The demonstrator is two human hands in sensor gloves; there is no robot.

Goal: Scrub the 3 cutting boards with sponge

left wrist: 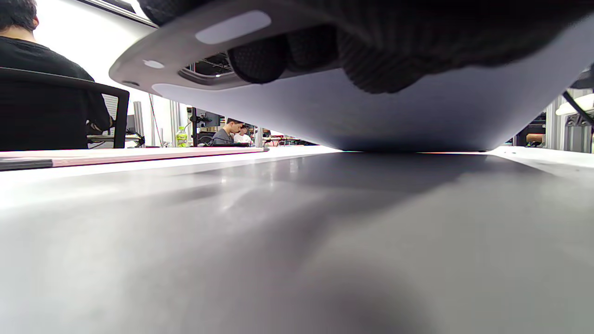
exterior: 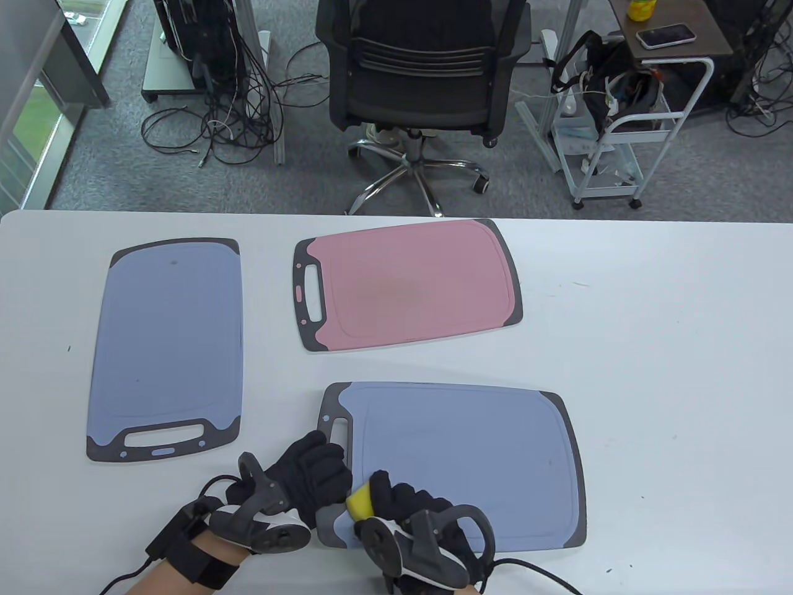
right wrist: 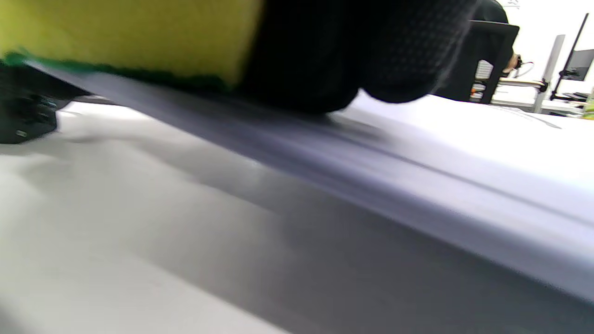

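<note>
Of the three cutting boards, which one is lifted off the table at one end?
The near blue board, in front of the pink board. The left hand raises its handle end; the other blue board lies flat, far left.

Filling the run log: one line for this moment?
left hand grips near blue cutting board, handle end lifted | right hand presses yellow sponge on it

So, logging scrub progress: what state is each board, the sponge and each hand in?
Near blue board: handle end lifted off table.
Left blue board: flat, untouched.
Pink board: flat, untouched.
Sponge: held, pressed on the near board.
Left hand: grips the near board's handle end.
Right hand: holds the sponge.
</note>
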